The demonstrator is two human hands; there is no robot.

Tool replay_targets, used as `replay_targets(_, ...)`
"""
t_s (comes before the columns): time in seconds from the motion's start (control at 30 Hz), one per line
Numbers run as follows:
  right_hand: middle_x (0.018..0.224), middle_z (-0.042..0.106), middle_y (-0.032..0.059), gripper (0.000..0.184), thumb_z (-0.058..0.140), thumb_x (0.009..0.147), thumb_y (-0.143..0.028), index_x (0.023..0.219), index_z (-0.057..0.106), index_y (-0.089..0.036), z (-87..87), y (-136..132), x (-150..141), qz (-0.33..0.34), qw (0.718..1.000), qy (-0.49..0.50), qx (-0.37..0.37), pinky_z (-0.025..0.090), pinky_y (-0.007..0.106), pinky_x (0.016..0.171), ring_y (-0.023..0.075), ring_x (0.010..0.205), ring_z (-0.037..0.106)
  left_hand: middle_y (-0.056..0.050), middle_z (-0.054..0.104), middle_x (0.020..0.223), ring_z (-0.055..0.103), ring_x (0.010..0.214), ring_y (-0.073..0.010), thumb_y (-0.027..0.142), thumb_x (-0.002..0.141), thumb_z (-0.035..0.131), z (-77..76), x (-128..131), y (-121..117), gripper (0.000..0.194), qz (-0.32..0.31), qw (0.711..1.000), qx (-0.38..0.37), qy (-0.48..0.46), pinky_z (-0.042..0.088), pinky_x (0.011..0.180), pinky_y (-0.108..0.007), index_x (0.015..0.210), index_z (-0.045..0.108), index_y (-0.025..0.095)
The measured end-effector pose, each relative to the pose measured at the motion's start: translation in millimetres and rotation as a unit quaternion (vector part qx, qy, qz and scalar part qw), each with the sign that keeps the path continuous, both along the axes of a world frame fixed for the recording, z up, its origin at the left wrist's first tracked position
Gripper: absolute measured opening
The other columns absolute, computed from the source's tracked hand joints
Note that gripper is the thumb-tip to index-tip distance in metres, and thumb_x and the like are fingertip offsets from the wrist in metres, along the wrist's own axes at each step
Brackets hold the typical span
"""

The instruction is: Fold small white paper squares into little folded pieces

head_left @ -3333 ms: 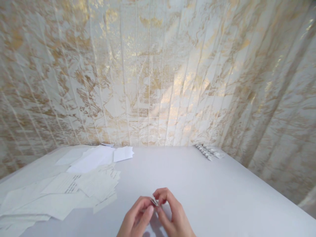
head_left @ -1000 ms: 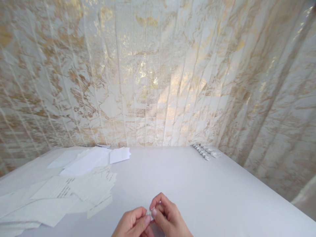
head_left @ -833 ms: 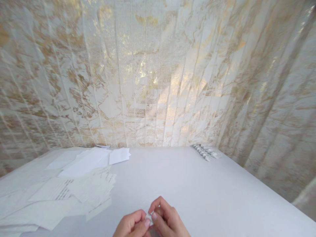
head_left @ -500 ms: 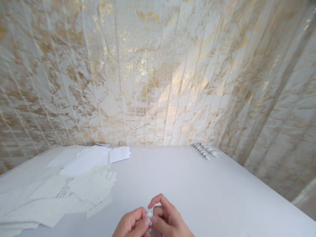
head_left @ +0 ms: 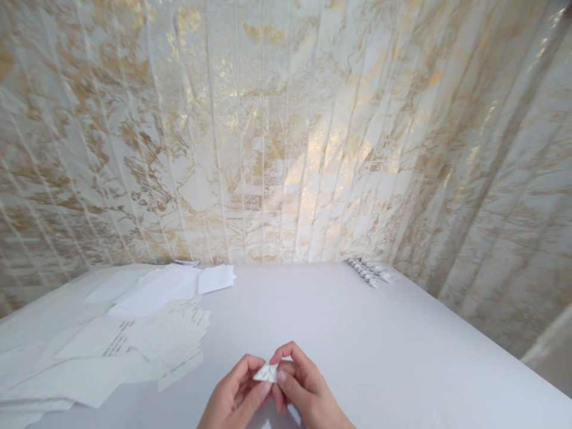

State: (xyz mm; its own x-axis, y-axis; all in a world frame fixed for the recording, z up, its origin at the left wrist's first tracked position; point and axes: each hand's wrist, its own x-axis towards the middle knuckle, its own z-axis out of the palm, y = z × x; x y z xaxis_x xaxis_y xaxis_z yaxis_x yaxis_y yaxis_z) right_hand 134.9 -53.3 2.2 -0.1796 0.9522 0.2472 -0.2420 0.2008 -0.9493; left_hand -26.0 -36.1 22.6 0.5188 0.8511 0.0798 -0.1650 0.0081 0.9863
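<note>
Between my two hands, low in the middle of the head view, is a small folded piece of paper (head_left: 267, 373), whitish with faint dark marks and a pointed left end. My left hand (head_left: 239, 393) grips it from the left, thumb beneath and index finger bent over the top. From the other side my right hand (head_left: 304, 384) pinches its right end, the index finger curled at the upper edge. The fingertips hide part of the paper.
Loose sheets of paper (head_left: 134, 339), some printed, spread over the left of the white table (head_left: 357, 351). Smaller blank sheets (head_left: 216, 279) lie near the back. Rows of small folded paper pieces (head_left: 369, 273) stand at the back right. A patterned curtain (head_left: 268, 131) hangs behind.
Both hands have risen slightly with the folded paper. More of the paper now shows, its point turned left, and my right index finger has come down onto it.
</note>
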Motion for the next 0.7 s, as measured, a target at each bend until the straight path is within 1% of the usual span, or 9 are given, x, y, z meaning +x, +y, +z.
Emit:
replay_targets(0.1,0.06,0.052,-0.0067,0.052,0.053,0.09,-0.072,0.102,0.046,-0.022,0.2,-2,1,0.008,0.996,-0.086,0.017,0.034,0.023,0.052,0.0106,0.05,0.042,0.0,0.069,0.071,0.065,0.071,-0.0188,0.059,0.084,0.07,-4.6,-2,3,0.039,0.018,1.0,0.004,0.019,0.047,0.071,-0.027,0.088,0.065,0.02)
replay_targets(0.2,0.062,0.054,-0.0064,0.051,0.05,0.091,-0.072,0.104,0.042,-0.023,3.7,-5,1,0.009,0.986,-0.166,0.028,0.035,0.022,0.053,0.0105,0.052,0.045,0.002,0.066,0.075,0.065,0.069,-0.0173,0.057,0.082,0.073,-9.8,-3,4,0.037,0.038,0.999,-0.001,0.005,0.048,0.069,-0.027,0.089,0.064,0.021)
replay_targets(0.33,0.06,0.053,-0.0072,0.049,0.044,0.093,-0.072,0.103,0.036,-0.024,3.5,-6,-2,0.016,0.986,-0.159,0.04,0.037,0.021,0.05,0.0102,0.048,0.044,0.002,0.065,0.079,0.064,0.073,-0.0173,0.057,0.081,0.074,-11.5,-2,1,0.036,0.075,0.997,0.019,-0.004,0.048,0.07,-0.026,0.088,0.064,0.023)
replay_targets(0.43,0.058,0.053,-0.0077,0.043,0.042,0.096,-0.066,0.104,0.035,-0.024,0.3,-6,-4,0.02,0.986,-0.158,0.046,0.037,0.021,0.048,0.0104,0.046,0.044,0.001,0.067,0.082,0.064,0.078,-0.0179,0.059,0.079,0.075,-11.6,-1,0,0.039,0.1,0.994,0.032,0.01,0.048,0.073,-0.026,0.09,0.065,0.024)
replay_targets(0.57,0.059,0.052,-0.0079,0.031,0.046,0.098,-0.052,0.107,0.038,-0.023,-1.0,-6,-1,-0.01,0.979,-0.198,0.053,0.036,0.021,0.049,0.0106,0.048,0.044,0.001,0.066,0.082,0.064,0.081,-0.0187,0.062,0.078,0.075,-11.7,-1,-1,0.042,0.094,0.995,0.026,0.011,0.049,0.077,-0.028,0.093,0.066,0.024)
replay_targets(0.7,0.061,0.049,-0.0088,0.024,0.051,0.095,-0.04,0.108,0.042,-0.023,-1.3,-6,3,-0.039,0.971,-0.23,0.061,0.031,0.021,0.05,0.0105,0.05,0.042,0.001,0.066,0.082,0.064,0.08,-0.0189,0.064,0.077,0.074,-10.1,-1,-1,0.046,0.074,0.997,0.018,0.007,0.049,0.077,-0.029,0.093,0.066,0.022)
